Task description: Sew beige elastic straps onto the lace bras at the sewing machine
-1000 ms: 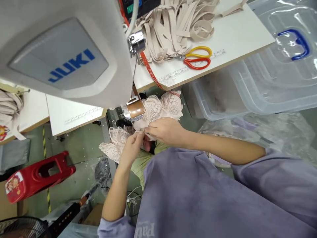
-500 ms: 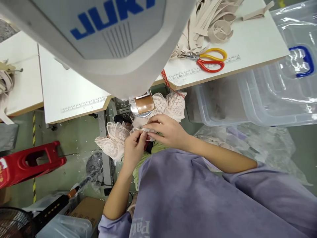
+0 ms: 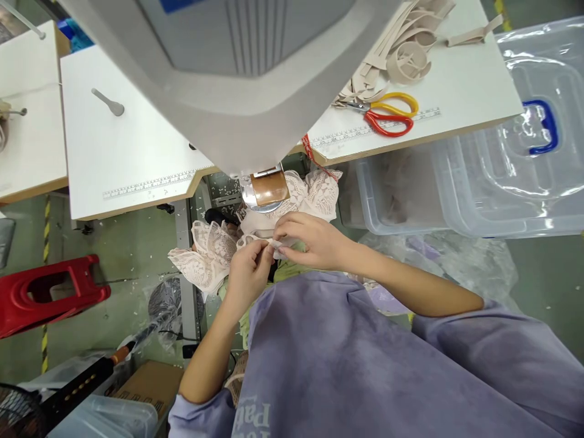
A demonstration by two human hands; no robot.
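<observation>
A pale pink lace bra (image 3: 210,252) hangs below the sewing machine (image 3: 255,115), one lace cup at the left and more lace behind my hands. My left hand (image 3: 249,267) pinches its edge between thumb and forefinger. Close beside it, my right hand (image 3: 314,240) grips the same edge with thumb and fingertips. The two sets of fingertips almost meet at a small whitish piece of the fabric. Just above them is the machine's round metal end with a brown plate (image 3: 270,188). My fingers partly cover the edge.
Scissors with yellow and red handles (image 3: 390,114) lie on the white table (image 3: 474,79) beside beige strips (image 3: 406,61). Clear plastic boxes (image 3: 474,201) stand at the right. A red stool (image 3: 55,292) and a fan (image 3: 20,407) are at the left.
The view has shifted a little. My right hand's fingertips have moved slightly right and closed more tightly on the edge, while my left hand keeps its pinch.
</observation>
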